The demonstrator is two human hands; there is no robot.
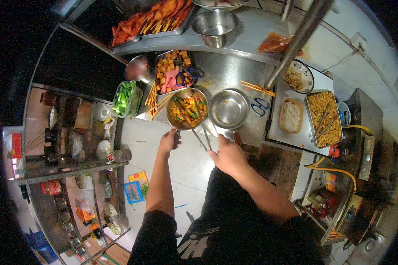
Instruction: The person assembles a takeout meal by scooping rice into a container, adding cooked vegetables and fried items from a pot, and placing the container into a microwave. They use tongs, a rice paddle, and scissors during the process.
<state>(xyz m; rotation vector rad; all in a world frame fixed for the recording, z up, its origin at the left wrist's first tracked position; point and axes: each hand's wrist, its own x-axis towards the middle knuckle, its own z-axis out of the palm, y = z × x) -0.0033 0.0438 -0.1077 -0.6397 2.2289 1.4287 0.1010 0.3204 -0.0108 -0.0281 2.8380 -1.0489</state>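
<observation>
A round metal bowl (170, 114) of mixed food (191, 109), orange-brown with green leaves and yellow pieces, sits at the counter's near edge. My left hand (169, 140) is closed on the near side of this bowl. Metal tongs (196, 135) reach from my right hand (229, 155) into the food, their two arms spread apart. My right fingers are wrapped around the tongs' near end. Just right of the food sits a second metal bowl (229, 115), its shiny inside showing.
Behind stands a tray of brown cubes and pink slices (172, 73), with blue-handled scissors (188, 76). Wooden skewers (152, 102) and a tub of greens (124, 99) lie left. More scissors (260, 107) and a tray of yellow pieces (323, 115) are right. A slanting metal pole (298, 42) rises there.
</observation>
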